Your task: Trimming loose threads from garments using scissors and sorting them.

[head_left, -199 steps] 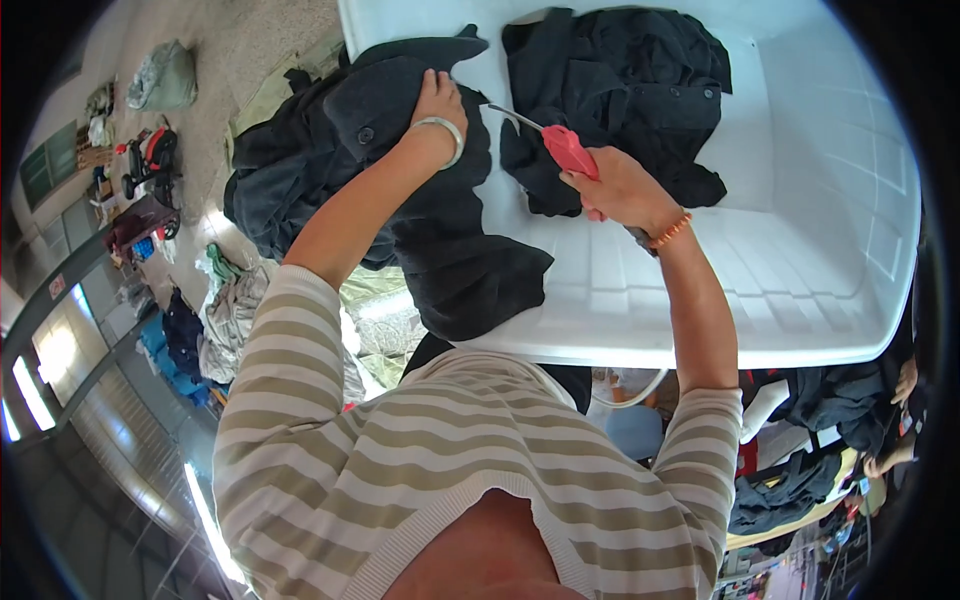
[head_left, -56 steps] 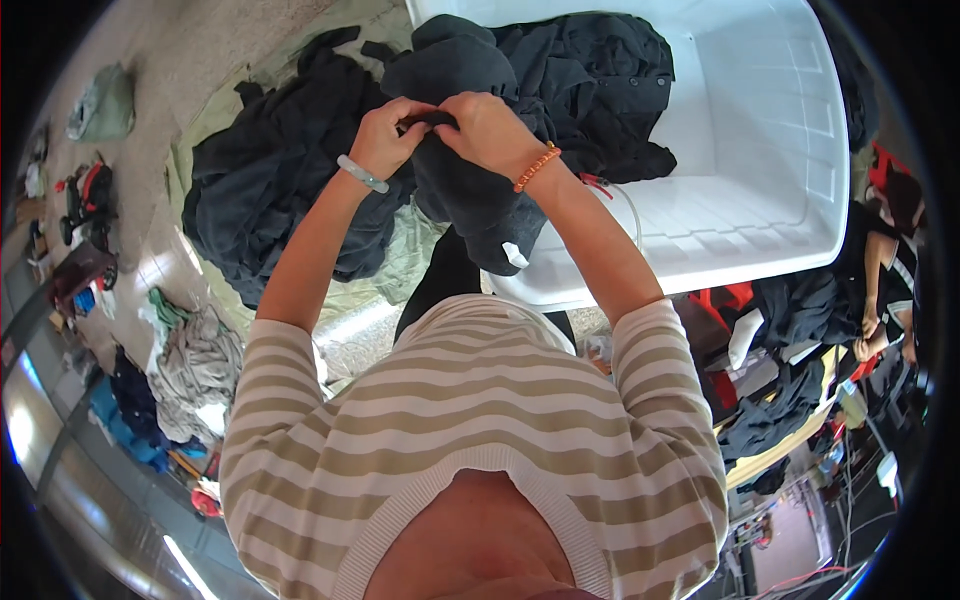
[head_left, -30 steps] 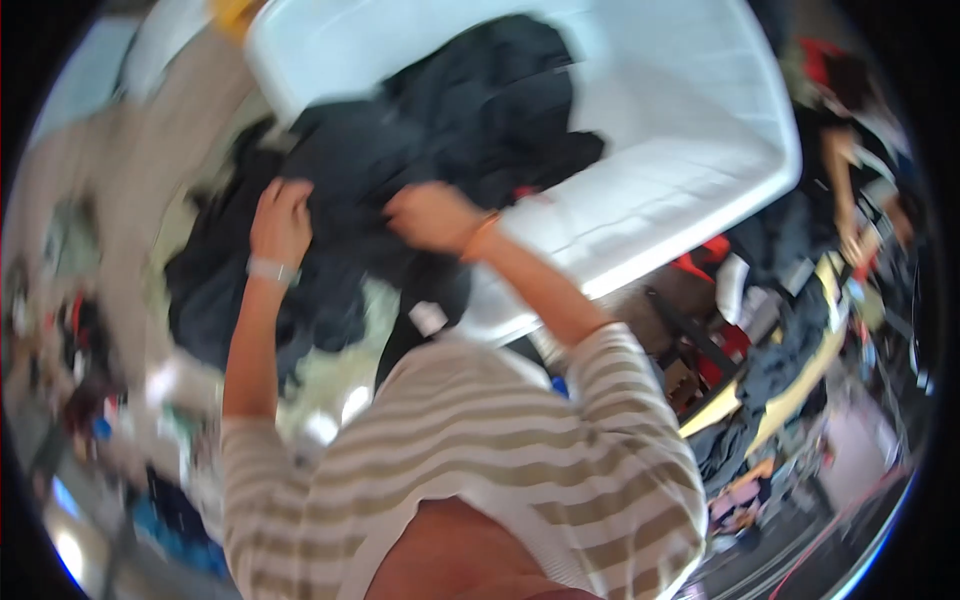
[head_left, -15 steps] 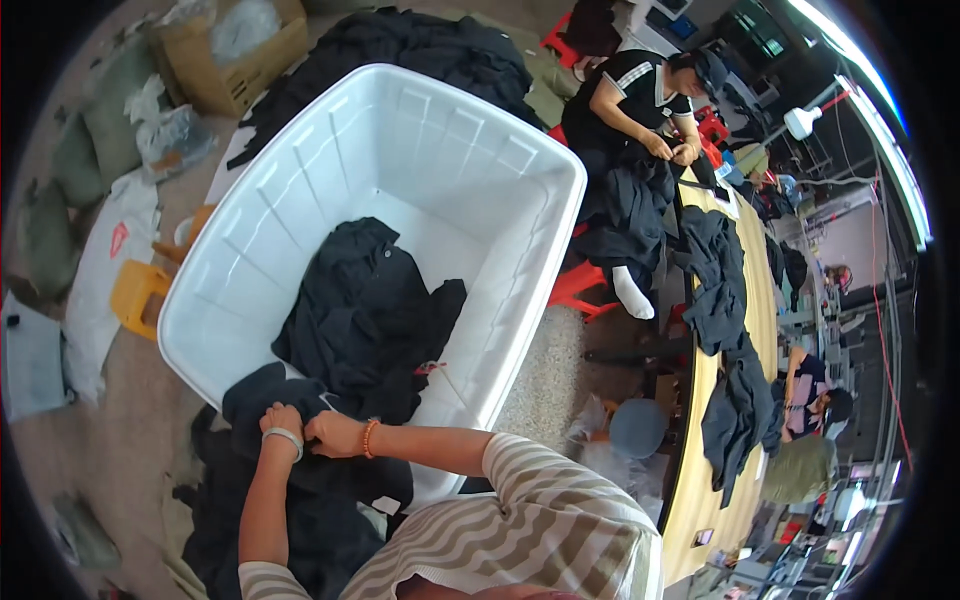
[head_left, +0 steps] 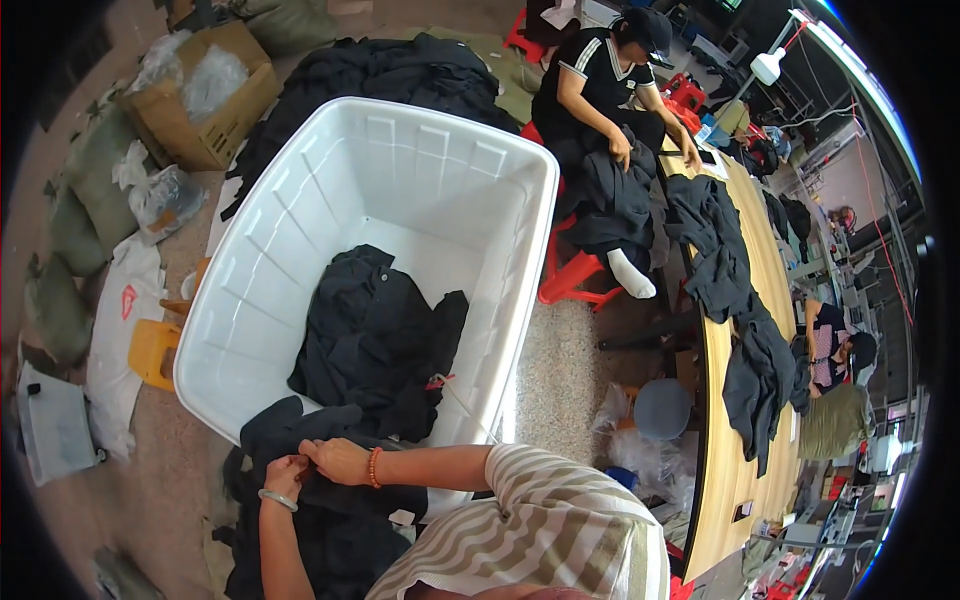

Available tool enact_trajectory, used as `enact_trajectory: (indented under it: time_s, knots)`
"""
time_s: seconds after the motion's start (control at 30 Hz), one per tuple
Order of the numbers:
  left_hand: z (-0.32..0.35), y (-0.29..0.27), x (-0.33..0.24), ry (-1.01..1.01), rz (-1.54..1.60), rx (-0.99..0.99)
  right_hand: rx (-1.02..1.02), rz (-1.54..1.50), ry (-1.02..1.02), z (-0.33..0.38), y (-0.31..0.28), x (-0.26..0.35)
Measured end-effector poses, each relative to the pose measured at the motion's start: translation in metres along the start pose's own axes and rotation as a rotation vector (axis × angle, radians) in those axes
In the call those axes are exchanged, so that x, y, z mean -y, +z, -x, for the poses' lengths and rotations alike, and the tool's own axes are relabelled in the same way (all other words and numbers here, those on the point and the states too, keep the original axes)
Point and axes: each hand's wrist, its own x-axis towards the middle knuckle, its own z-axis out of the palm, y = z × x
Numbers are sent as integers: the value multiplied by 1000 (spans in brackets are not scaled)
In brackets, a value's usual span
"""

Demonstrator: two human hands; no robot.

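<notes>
Black draped garment lies directly under the fingers, folded over the near side of a white plastic tub; left hand and right hand meet on it, their fingertips drawn together and seemingly clamped on a small bit of its cloth, though which part is hidden; for such close work, I judge, the left fingers do best to anchor the fabric while the right ones stay near the pinch, with slack enough that the hanging weight does not drag; beyond the fingers, inside the tub, lies a buttoned black garment, dark on dark, so edges could be confused; ahead and right of the fingers, a small red object on a pale cord sits near the right forearm, where the cord might snag; left of the fingers stands a yellow plastic stool, and farther ahead a cardboard box; well to their right are a grey round stool, a long wooden table and a seated co-worker
</notes>
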Motion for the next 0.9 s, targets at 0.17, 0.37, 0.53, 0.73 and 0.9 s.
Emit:
enact_trajectory:
  time_s: [0.17,0.37,0.53,0.73,0.9]
  knots:
    - [5,-4,20,75,41,-59,45,123,-108,4,20,-9]
    - [-9,-2,35,214,-162,-252,110,216,-161,6,14,-4]
    - [5,7,30,160,-146,-189,96,99,-101,2,8,2]
    - [10,2,28,80,-15,-105,77,84,-5,2,13,4]
    - [36,25,16,410,-155,-18,146,112,5,-2,13,-8]
